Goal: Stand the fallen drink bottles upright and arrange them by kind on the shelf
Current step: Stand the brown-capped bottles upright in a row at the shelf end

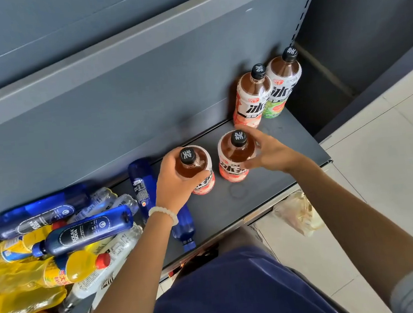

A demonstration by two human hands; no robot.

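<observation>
Two iced-tea bottles with black caps stand upright mid-shelf. My left hand (175, 183) grips the left tea bottle (197, 167) round its shoulder. My right hand (269, 150) holds the right tea bottle (235, 157) by its upper body. Two more upright tea bottles stand at the back right: a pink-label bottle (251, 97) and a green-label bottle (283, 80). On the left lies a heap of fallen bottles: blue soda bottles (85, 230), yellow drink bottles (79, 268) and clear bottles (113, 254). One blue bottle (142, 181) lies under my left wrist.
The dark grey shelf (268, 188) has a back panel and a slotted upright at the right end. Its front edge runs diagonally below my arms. A crumpled plastic bag (299, 212) lies on the tiled floor beside the shelf.
</observation>
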